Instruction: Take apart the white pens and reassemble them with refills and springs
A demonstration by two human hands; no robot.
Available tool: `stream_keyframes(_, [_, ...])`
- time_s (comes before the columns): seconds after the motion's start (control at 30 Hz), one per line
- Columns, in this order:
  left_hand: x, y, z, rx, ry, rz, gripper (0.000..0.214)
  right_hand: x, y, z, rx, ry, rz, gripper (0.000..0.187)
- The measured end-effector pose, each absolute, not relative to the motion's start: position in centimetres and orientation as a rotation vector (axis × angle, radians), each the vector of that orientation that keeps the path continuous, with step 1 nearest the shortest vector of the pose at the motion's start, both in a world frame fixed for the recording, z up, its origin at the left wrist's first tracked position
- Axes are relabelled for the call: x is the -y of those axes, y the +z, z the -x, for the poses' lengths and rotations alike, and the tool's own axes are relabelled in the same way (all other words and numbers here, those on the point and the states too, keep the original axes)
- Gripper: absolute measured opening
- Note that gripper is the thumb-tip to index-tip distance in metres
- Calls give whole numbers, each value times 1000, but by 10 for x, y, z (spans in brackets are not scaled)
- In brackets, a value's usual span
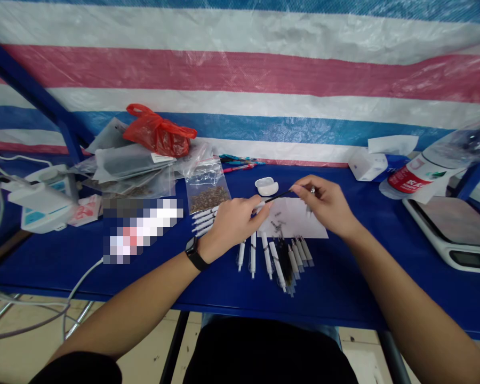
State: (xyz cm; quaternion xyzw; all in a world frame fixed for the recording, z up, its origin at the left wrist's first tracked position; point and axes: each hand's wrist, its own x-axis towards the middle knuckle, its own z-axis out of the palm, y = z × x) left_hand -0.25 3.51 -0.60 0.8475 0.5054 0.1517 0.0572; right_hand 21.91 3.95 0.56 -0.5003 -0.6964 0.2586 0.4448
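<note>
Black rod, thin, spans the gap between my hands above the bench. My left hand pinches its near end between thumb and forefinger. My right hand is closed on the far end, and the fingers hide where the rod stops. A small metal bit shows at those fingers; I can't make out what it is. Below the rod, a white sheet of paper carries small dark metal parts, too small to identify. White syringes lie in a row on the blue bench, some dark-filled and overlapping, others partly hidden under my left hand. A white earbud case sits just beyond the rod. Behind my left hand is a zip bag of brown granules. A pixelated patch masks whatever lies beside it. At far right, the frame cuts off a water bottle and a digital scale.
</note>
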Motion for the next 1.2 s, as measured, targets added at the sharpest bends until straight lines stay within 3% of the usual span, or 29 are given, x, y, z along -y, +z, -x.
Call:
stream_keyframes(0.17, [-37,-1,7,-1621,181,-2653,37,-40,27,-250,1825,773,1432,51])
stream_keyframes(0.47, [-32,5,5,-1577,2,-2715,34,-32,39,-250,2382,1430,1457,51])
stream_keyframes(1.07, [-28,15,18,-1586,-314,-2585,33,-31,18,-226,2275,1343,1422,43])
stream_keyframes(1.2, [-28,15,20,-1565,-297,-2564,46,-32,15,-228,2264,1288,1425,46])
